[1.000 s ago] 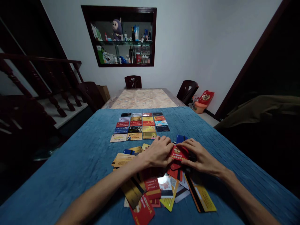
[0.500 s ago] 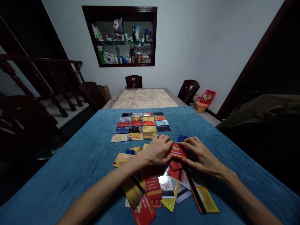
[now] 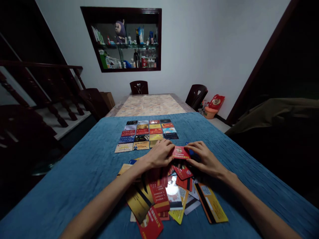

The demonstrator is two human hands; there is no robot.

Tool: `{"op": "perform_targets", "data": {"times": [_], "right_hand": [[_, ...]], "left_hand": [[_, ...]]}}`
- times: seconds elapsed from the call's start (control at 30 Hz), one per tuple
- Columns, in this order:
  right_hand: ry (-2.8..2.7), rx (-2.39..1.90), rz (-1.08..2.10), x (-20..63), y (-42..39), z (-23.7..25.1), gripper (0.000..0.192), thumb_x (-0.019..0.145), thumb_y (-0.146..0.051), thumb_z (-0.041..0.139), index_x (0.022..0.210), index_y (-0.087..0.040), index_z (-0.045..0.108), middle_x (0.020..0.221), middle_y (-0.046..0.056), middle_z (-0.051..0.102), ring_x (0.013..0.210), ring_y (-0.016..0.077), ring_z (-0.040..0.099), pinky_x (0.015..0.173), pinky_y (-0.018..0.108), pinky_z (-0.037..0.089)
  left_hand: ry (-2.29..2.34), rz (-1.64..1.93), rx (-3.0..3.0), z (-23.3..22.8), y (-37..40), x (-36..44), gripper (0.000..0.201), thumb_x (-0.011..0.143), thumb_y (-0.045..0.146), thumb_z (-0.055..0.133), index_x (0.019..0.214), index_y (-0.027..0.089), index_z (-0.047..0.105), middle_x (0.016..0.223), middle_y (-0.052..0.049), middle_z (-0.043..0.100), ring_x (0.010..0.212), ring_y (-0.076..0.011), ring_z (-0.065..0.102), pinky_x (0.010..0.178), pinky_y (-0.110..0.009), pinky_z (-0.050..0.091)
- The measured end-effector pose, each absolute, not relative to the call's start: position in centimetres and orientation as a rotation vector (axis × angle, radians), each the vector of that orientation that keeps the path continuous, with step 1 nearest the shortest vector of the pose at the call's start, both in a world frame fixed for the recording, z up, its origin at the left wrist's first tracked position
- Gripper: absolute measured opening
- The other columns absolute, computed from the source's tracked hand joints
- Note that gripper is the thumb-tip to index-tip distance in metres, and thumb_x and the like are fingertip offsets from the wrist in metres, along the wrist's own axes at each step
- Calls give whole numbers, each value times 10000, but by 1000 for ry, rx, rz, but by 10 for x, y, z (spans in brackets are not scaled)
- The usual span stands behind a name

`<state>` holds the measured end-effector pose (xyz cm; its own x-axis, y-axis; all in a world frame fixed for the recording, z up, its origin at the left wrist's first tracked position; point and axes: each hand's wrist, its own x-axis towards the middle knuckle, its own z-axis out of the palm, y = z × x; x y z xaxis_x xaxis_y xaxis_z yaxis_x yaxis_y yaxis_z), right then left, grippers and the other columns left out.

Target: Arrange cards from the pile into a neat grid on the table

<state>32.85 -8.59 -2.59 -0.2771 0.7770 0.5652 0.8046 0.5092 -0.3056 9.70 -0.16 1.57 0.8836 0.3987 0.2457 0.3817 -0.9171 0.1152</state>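
Between my two hands is a red card (image 3: pixel 180 152) with gold print, held at its edges just above a loose pile. My left hand (image 3: pixel 160 152) pinches its left side, and my right hand (image 3: pixel 203 157) grips the right side with thumb and fingers. Under them lies another red card (image 3: pixel 183 173). Nearer me in the pile are a gold card (image 3: pixel 140 200), a red card (image 3: pixel 151 223) and a yellow card (image 3: pixel 211 204) with a black stripe. Beyond my hands, several cards lie in neat rows, among them a cream card (image 3: pixel 124 147). My left forearm hides part of the pile.
A blue cloth (image 3: pixel 82 179) covers the near table, and a patterned tabletop (image 3: pixel 152 104) continues behind it. Dark chairs (image 3: pixel 139 87) stand around the far end. An orange tub (image 3: pixel 209 113) sits on the floor at right. A wall cabinet (image 3: pixel 121 70) holds bottles and a plush toy.
The red card between my hands has tilted and been raised slightly, uncovering more of the red card beneath it. The whole view has shifted a little, so the scene sits further left.
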Motion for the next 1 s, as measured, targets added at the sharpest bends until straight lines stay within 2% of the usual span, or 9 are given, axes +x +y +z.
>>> {"op": "perform_targets", "data": {"times": [0.33,0.57,0.77,1.0], "right_hand": [[-2116,-1337,59,330,-42,-14,261,875,-320,596,1099,-220,685,1187,97,652,1059,267,527,917,466,471],[-2123,-1404,62,340,-3,-32,250,850,-307,636,1064,-197,701,1191,115,655,1052,268,550,926,438,429],[-2169,-1452,39,342,-2,-44,240,850,-300,626,1056,-205,705,1215,107,646,1050,273,531,904,422,430],[-2204,-1474,107,345,-5,-45,261,846,-334,636,1071,-214,694,1191,93,666,1053,274,549,924,433,411]], "left_hand": [[754,455,2904,3,40,101,224,836,222,581,1047,169,632,1121,-97,634,1064,-244,562,935,-371,463],[929,376,2895,-1,62,114,192,821,225,604,1001,172,646,1109,-86,649,1055,-255,554,907,-376,465],[904,313,2955,-12,59,118,128,839,220,565,933,175,637,1063,-89,645,1039,-252,539,902,-391,453],[896,268,2999,-16,57,120,172,867,261,537,960,169,649,1067,-101,644,1063,-273,535,857,-395,457]]}}
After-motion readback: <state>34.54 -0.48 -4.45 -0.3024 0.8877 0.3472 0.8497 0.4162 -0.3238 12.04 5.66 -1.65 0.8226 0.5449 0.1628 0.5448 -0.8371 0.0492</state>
